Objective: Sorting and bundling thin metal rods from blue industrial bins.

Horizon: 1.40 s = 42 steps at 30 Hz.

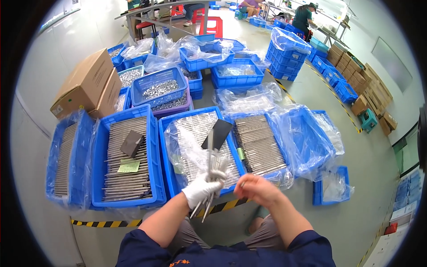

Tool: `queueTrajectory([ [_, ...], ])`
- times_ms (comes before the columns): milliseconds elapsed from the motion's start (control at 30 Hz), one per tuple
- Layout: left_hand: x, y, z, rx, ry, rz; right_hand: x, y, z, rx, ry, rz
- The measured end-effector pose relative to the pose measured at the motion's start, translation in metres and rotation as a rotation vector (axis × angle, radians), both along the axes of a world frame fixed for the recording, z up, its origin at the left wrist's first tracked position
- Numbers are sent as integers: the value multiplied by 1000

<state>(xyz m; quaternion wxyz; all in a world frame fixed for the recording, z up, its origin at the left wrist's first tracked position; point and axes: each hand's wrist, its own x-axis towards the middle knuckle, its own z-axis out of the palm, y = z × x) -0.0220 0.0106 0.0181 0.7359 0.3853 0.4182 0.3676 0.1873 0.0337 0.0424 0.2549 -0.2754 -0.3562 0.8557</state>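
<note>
My left hand [201,190], in a white glove, is closed around a bundle of thin metal rods [207,205] that stick out above and below the fist. It is above the near edge of a blue crate [238,167] lined with plastic film and filled with rows of shiny metal rods [195,122]. A flat black block [217,134] shows just beyond the bundle. My right hand [258,190] is bare, a little to the right of the bundle and apart from it. Its fingers are curled together; a small bit at the fingertips is too blurred to name.
More blue crates of rods flank this one, such as the left crate [158,178] with a dark block [132,143] and the right crate [260,144]. Behind them, a basket [180,75] holds small metal parts. Cardboard boxes [86,89] stand far left. A co-worker [303,20] is at the back.
</note>
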Motion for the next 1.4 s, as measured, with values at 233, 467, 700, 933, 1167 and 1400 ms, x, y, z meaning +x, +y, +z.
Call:
queueTrajectory([
  [233,42,-29,-14,83,235,-552,30,37,-16,53,-11,-442],
  [467,46,-29,-16,188,339,-621,32,29,-4,100,-9,-201],
  [700,39,-29,-16,218,354,-558,33,28,1,166,-223,-197],
  [933,39,-28,-18,275,383,-570,30,29,-2,96,-74,-382],
  [1167,41,-28,-14,282,359,-457,29,27,-5,75,-97,-359],
  [1400,39,-28,-24,270,385,-440,19,24,-5,26,-125,-401],
])
